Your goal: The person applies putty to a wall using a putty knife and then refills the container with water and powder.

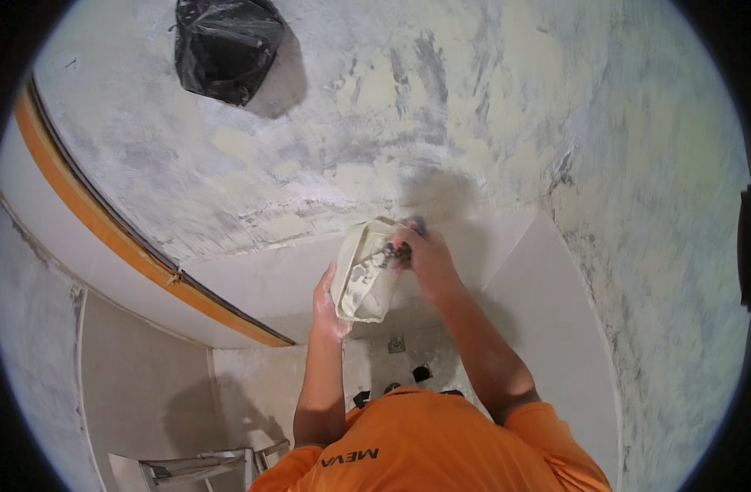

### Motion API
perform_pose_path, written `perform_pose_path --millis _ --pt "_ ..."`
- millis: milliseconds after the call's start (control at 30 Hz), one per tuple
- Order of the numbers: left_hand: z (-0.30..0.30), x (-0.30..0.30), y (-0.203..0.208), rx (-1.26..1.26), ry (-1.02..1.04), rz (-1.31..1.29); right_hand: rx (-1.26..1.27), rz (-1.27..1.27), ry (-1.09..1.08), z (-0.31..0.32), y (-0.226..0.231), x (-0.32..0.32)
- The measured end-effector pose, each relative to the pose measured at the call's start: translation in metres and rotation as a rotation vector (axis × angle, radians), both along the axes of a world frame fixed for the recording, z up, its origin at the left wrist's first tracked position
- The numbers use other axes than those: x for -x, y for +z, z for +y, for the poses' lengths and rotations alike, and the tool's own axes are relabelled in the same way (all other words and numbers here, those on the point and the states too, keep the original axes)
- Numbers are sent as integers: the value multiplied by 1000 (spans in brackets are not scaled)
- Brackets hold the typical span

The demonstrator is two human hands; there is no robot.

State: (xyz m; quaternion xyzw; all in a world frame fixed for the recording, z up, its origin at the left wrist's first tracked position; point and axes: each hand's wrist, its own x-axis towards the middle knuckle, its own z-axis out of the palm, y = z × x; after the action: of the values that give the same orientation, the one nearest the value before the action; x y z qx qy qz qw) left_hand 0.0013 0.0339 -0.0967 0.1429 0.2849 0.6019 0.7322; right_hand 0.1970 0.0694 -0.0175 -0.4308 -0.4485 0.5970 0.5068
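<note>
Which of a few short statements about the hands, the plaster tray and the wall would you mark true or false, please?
1. The left hand supports a white, plaster-smeared tray from below. True.
2. The right hand hangs empty beside the person. False: it is raised at the tray's top edge, gripping a small tool whose kind cannot be told.
3. A black plastic bag covers something on the patchy grey and cream plastered wall. True.
4. The person wears a blue shirt. False: the shirt is orange.
5. An orange strip runs along the curved edge at the left. True.
</note>
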Motion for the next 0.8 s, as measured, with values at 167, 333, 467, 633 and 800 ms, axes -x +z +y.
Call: perform_pose_path --millis 167,333,467,633,800 --pt "-10 15 13 -19 117 -150 291 690 -91 -27 -17 -34" --pt "-12 15 36 -66 177 -257 388 581 -70 -65 -46 -44" --pt "-7 12 47 -101 182 -261 468 261 73 -86 -37 -39" --pt "-5 -7 66 -105 166 -237 370 203 413 -76 -43 -55" --pt "4 -25 73 -104 101 -307 327 362 40 -61 -8 -52"
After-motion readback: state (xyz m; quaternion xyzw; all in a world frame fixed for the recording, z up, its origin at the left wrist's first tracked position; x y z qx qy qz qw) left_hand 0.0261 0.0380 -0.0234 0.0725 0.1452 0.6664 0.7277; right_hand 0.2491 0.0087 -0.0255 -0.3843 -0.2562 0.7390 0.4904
